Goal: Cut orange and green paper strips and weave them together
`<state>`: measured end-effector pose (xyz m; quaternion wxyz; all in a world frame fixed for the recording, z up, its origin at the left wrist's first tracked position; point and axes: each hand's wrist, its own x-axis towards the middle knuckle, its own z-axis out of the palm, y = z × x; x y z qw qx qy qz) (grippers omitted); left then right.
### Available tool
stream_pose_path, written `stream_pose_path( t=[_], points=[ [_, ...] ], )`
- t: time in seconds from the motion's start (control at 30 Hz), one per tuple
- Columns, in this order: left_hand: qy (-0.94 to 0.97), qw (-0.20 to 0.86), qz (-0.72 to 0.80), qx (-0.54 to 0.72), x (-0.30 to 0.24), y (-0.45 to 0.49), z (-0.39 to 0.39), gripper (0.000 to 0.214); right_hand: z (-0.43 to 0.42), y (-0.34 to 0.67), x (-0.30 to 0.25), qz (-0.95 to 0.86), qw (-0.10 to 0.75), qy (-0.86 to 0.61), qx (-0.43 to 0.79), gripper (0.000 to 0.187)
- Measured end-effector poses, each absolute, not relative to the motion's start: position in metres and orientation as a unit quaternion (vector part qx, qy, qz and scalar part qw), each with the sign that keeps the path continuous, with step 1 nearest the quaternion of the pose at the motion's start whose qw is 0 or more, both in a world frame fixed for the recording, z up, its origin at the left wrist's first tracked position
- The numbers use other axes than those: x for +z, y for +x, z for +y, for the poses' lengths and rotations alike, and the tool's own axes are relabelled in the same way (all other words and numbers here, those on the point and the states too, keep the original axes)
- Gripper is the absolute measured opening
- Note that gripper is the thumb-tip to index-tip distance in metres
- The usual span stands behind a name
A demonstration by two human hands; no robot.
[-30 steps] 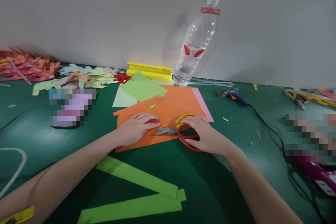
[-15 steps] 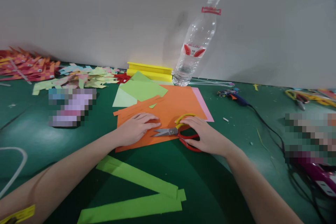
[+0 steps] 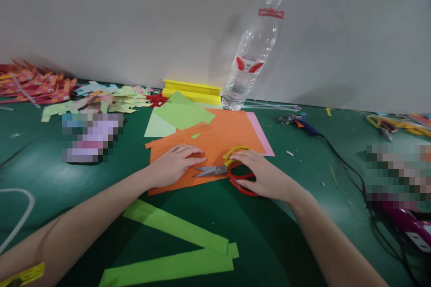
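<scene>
Grips opened scissors in the right hand over orange paper, well in from the far edge of the worktop; rests the left hand, unclenched, on that paper.

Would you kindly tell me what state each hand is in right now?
Left hand: open, resting on the orange paper.
Right hand: holding the slightly open scissors.

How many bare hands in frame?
2: the left hand, on the orange paper sheet; the right hand, holding metal scissors with one yellow and one red handle. No others show.
</scene>
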<state>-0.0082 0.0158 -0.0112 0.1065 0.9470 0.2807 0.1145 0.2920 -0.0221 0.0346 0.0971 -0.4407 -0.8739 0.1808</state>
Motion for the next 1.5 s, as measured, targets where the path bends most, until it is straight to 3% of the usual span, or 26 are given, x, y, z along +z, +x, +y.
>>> stream_pose_path(
  t=[1.5],
  points=[
    [0.923,0.077,0.358,0.121,-0.010,0.010,0.002,0.046,-0.026,0.288,0.041,-0.878,0.100,-0.440,0.158,0.046]
  ],
)
